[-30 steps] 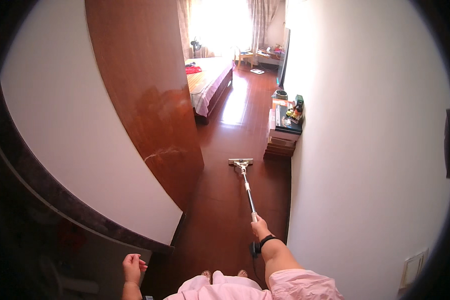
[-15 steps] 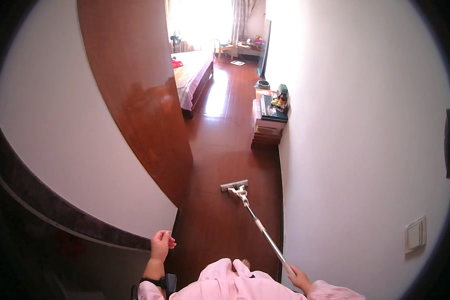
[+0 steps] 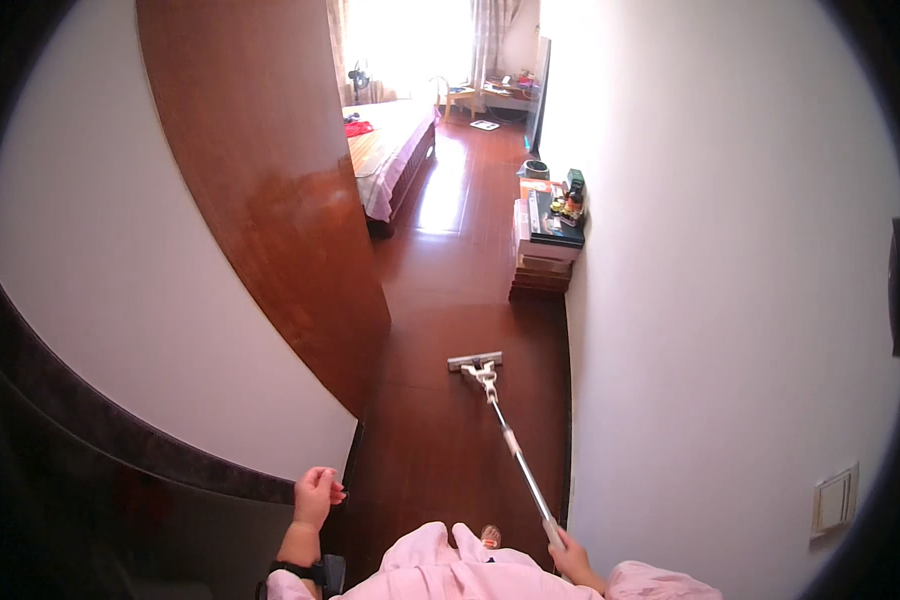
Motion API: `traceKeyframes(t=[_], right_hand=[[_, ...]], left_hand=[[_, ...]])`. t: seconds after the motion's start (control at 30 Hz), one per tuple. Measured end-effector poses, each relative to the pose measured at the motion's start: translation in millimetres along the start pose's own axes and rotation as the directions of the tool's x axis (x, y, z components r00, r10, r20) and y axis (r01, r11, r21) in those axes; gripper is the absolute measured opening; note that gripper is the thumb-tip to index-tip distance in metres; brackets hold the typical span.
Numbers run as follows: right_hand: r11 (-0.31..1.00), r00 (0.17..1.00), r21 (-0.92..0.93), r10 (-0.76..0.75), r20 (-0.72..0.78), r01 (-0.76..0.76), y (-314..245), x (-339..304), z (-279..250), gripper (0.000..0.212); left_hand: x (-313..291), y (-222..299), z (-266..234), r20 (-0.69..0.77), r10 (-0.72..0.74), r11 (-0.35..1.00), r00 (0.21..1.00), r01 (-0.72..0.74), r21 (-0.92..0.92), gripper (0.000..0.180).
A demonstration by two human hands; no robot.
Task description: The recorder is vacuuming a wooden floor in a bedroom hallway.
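Note:
My right hand (image 3: 574, 558) is closed round the upper end of the silver and white pole of a mop (image 3: 526, 473). The pole slants forward and left, down to a narrow, flat grey-and-white mop head (image 3: 475, 361) over the reddish-brown wooden floor (image 3: 440, 440). Whether the head touches the boards I cannot tell. At the left, my left hand (image 3: 316, 496) hangs beside the wall's end with its fingers curled in, and I see nothing in it. A dark band with a small box (image 3: 334, 574) is on that wrist.
A brown wooden door (image 3: 270, 190) stands at the left, a white wall (image 3: 710, 250) at the right with a light switch (image 3: 835, 500). A low stack of boxes (image 3: 542, 270) with small items lines that wall. Farther off are a bed (image 3: 385, 160) and a wooden chair (image 3: 459, 98).
The view has shifted slightly. My right hand and the mop pole are a little farther left, and the mop head has turned slightly. A shoe shows more clearly below me.

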State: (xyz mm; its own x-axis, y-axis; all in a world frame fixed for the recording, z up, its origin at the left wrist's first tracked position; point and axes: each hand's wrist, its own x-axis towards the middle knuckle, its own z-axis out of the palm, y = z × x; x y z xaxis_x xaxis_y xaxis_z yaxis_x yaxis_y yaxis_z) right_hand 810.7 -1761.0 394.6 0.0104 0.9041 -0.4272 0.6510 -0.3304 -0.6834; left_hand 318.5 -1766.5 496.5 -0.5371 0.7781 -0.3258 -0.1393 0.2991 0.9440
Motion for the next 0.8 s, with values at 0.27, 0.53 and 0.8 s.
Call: traceKeyframes(t=[0.27, 0.53, 0.8], right_hand=[[0.986, 0.979, -0.071, -0.160, -0.123, 0.152, -85.4, 265.8, 43.1, 0.040], [0.997, 0.998, -0.032, -0.066, 0.022, 0.067, -114.1, 237.6, 41.9, 0.050], [0.985, 0.998, -0.171, -0.010, 0.059, 0.020, 43.1, 5.9, -20.2, 0.055]], left_hand=[[-66.7, -8.5, -24.6, -0.227, -0.049, 0.996, 0.973, 0.065, 0.065, 0.018], [-69.2, -20.5, -0.2, -0.125, -0.097, 0.994, 0.987, 0.103, 0.042, 0.018], [-16.9, -11.9, 32.9, 0.100, -0.051, 0.999, 0.994, 0.052, -0.006, 0.017]])
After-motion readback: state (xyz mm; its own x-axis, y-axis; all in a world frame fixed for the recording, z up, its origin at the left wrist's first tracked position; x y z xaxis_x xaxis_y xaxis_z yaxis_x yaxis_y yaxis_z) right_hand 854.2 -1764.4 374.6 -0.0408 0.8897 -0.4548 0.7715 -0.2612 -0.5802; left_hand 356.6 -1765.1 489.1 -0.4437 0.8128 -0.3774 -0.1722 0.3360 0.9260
